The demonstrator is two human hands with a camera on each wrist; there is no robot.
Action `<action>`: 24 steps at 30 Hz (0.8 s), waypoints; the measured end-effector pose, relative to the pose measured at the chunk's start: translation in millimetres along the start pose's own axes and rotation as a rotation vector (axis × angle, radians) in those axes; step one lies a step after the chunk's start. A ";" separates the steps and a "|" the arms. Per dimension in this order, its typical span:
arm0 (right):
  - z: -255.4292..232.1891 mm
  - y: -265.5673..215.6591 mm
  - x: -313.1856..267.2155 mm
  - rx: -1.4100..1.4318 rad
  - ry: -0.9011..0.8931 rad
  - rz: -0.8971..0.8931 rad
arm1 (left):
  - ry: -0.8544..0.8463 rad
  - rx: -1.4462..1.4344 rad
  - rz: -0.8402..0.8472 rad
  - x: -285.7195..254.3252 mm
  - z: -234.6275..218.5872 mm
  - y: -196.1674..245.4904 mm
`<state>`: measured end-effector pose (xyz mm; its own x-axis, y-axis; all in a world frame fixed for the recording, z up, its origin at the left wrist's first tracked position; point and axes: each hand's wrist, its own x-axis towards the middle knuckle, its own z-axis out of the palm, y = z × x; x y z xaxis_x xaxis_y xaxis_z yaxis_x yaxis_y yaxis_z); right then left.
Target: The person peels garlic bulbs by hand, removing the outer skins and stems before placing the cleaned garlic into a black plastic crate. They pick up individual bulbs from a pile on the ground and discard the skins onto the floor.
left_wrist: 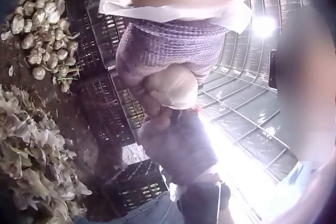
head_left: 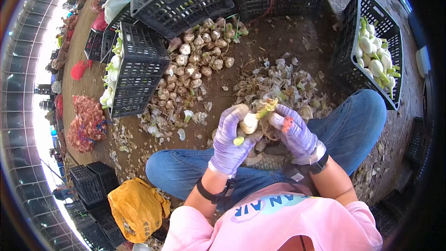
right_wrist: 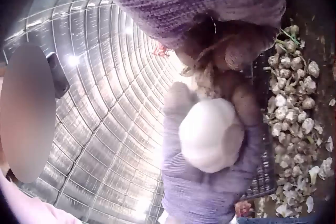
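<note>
A whitish garlic bulb (head_left: 249,123) with a yellow-green stem (head_left: 266,108) is in my gloved left hand (head_left: 230,142), whose fingers curl round it. The right wrist view shows the same bulb smooth and white, cradled against the purple glove. My right hand (head_left: 297,135), in a matching glove with a red patch on a finger, is close against the bulb's stem side. Its curled fingers pinch brownish dry skin (right_wrist: 208,81) there. Below the bulb, a pale green stub (head_left: 238,141) pokes out by the left hand.
Beyond the hands lie a heap of papery peelings (head_left: 278,83) and a pile of unpeeled garlic (head_left: 195,58). Black crates of cleaned garlic stand at the left (head_left: 139,72) and right (head_left: 348,46), with more at the back. A yellow sack (head_left: 137,209) sits beside my knee.
</note>
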<state>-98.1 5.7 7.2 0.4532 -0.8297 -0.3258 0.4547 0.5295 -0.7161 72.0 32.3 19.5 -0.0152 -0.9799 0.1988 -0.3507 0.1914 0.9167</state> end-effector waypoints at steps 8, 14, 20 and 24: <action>9.1 -4.6 -1.0 -0.061 0.042 -0.101 | -0.054 0.437 0.320 2.5 -4.9 3.8; 0.1 -22.1 -4.7 -0.222 -0.102 0.057 | -0.026 0.290 0.214 0.8 -5.6 4.0; -2.6 -17.3 -1.3 -0.128 -0.099 0.135 | -0.114 0.334 0.332 -0.2 -6.6 3.5; -6.4 -16.0 -3.9 -0.195 -0.165 0.034 | -0.161 -0.676 -0.570 0.1 -14.7 7.6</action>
<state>-112.1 -0.7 16.0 0.5921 -0.7635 -0.2577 0.2878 0.4991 -0.8173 83.1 34.5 31.7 -0.1566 -0.9225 -0.3527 0.2800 -0.3839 0.8799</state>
